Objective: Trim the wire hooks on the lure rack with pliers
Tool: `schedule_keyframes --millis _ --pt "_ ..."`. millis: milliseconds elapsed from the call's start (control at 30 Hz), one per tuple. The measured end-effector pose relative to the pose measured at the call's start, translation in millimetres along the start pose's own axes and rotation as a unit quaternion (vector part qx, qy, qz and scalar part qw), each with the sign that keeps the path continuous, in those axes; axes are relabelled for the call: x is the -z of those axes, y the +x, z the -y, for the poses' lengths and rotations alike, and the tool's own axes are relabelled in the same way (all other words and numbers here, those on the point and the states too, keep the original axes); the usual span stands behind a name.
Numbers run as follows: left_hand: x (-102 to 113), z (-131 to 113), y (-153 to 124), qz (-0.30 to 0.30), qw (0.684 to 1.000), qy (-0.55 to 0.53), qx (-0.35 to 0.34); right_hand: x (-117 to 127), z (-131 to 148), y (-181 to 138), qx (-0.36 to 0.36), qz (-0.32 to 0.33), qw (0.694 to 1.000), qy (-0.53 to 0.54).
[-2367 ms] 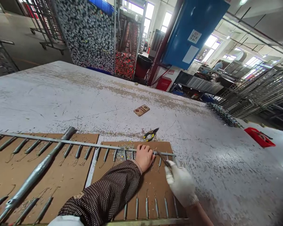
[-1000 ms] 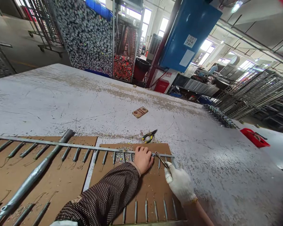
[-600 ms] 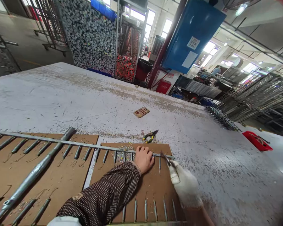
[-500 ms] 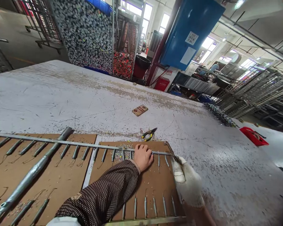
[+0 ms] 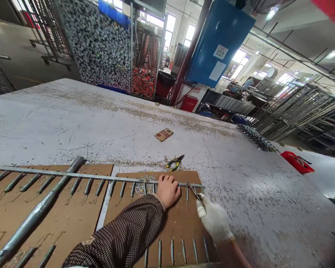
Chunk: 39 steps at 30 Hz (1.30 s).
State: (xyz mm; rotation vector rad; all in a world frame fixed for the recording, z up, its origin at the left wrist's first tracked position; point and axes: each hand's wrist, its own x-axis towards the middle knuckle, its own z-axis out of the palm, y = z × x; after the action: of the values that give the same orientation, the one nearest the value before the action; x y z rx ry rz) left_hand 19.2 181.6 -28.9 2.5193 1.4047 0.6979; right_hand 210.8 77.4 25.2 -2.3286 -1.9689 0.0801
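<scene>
My bare left hand (image 5: pixel 168 190), below a checked sleeve, is closed over a long thin metal bar (image 5: pixel 136 180). In my gloved right hand (image 5: pixel 213 217) is a slim metal hand tool (image 5: pixel 194 192), its exact kind unclear. The tool's tip is at the bar, to the right of my left hand. Short grey metal tubes (image 5: pixel 122 189) with thin wire ends hang along the bar; one short tube (image 5: pixel 187 194) lies between my hands. Brown cardboard (image 5: pixel 181 219) lies underneath, with a second row of tubes (image 5: pixel 172 253) nearer me.
Yellow-and-black pliers (image 5: pixel 175 162) and a printed tag (image 5: pixel 163 134) lie beyond the bar on the scratched white table (image 5: pixel 114 126). A thick metal pipe (image 5: pixel 41 208) crosses under the bar at left. A red tray (image 5: pixel 297 162) sits at far right. Small chips litter the surface.
My right hand has moved left with the tool, whose tip has shifted from the bar's right end to nearer my left hand. My left hand stays on the bar.
</scene>
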Motion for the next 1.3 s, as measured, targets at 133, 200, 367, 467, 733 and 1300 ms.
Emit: schedule_keyframes --millis 133,200,367,467,733,1300 --pt "1.1 1.9 -0.2 -0.011 1.0 -0.014 0.004 -5.3 -10.9 -8.4 -0.058 -0.061 0.982 0.171" --pt "2.9 2.3 -0.7 -0.014 1.0 -0.027 0.003 -9.3 -18.0 -16.9 -0.085 -0.079 0.96 0.254" --pt "9.5 -2.8 0.4 -0.014 0.995 -0.094 -0.012 -22.6 -33.0 -41.2 -0.145 -0.094 0.933 0.314" --pt "16.2 -7.9 3.0 0.011 0.991 -0.126 -0.041 -27.6 -35.0 -54.3 -0.156 -0.113 0.926 0.326" --pt "54.5 6.6 10.5 0.074 0.987 -0.059 -0.131 -28.5 -26.9 -76.9 -0.16 -0.142 0.907 0.364" --pt "77.7 21.9 26.3 0.182 0.924 0.103 -0.32 -25.5 -20.3 -94.5 -0.082 0.019 0.987 0.135"
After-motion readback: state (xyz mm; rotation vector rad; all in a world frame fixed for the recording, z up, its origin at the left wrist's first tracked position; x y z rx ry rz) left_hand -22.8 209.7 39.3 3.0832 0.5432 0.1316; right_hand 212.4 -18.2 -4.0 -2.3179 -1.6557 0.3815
